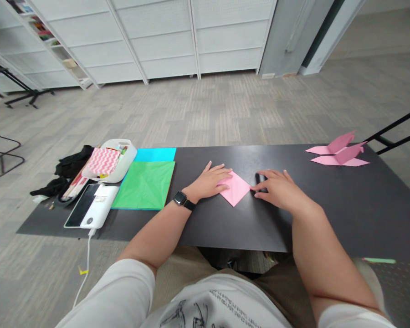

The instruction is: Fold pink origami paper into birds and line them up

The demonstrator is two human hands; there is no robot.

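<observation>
Pink paper (237, 187) lies flat on the worktop (205, 223), diamond-wise, between both hands. Left hand (207, 183): fingers spread wide, pressing on the paper's left part. Right hand (282, 190): fingers partly extended, index tip at the right corner; cannot tell whether it grips or merely touches. Judgement: firm, even pressure from the left should stop the sheet sliding; the right should work lightly, edges matched at the corner, since thin layers may shift or crumple. Two folded pink shapes (350, 156) stand well apart, to the right.

One head-worn view looks forward and down, from above the lap, across the black table (331, 205).
</observation>
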